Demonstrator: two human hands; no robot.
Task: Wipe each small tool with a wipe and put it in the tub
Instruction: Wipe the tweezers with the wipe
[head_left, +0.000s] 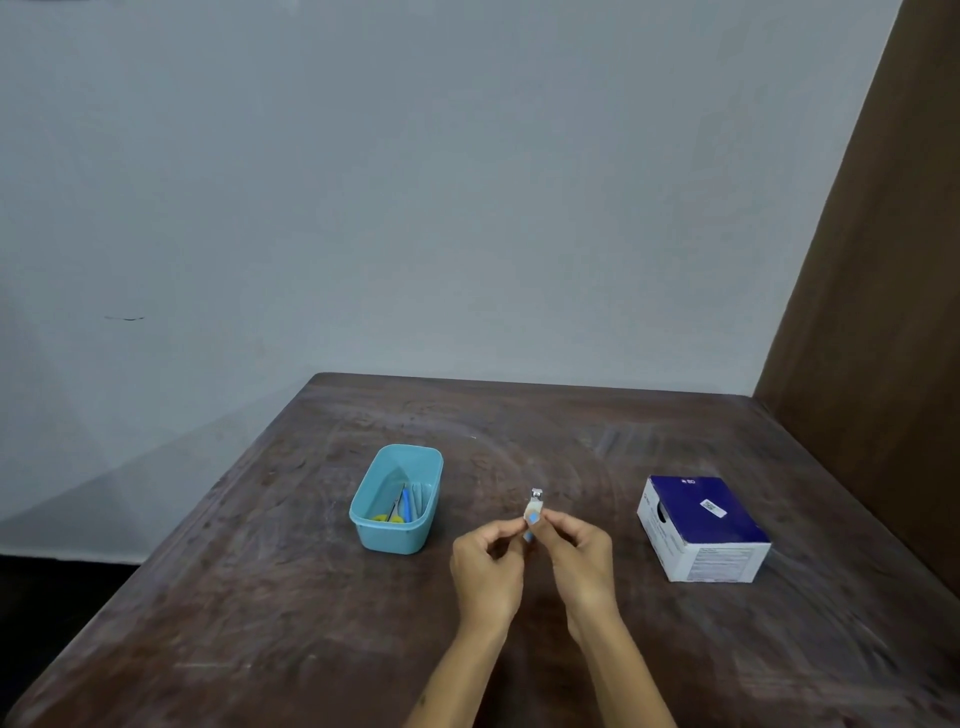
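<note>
Near the table's (260, 623) middle, the left hand (485, 571) and right hand (584, 564) meet, fingers curled, pinching between them a small metal tool (536, 496), apparently a nail clipper, with a blue-and-white wipe (532, 516) folded round its lower part. The tool's tip sticks up just beyond the fingertips. Left of the hands sits the blue tub (410, 538), holding scissors (389, 514) and another blue tool (407, 505). Right stands a box (722, 558).
</note>
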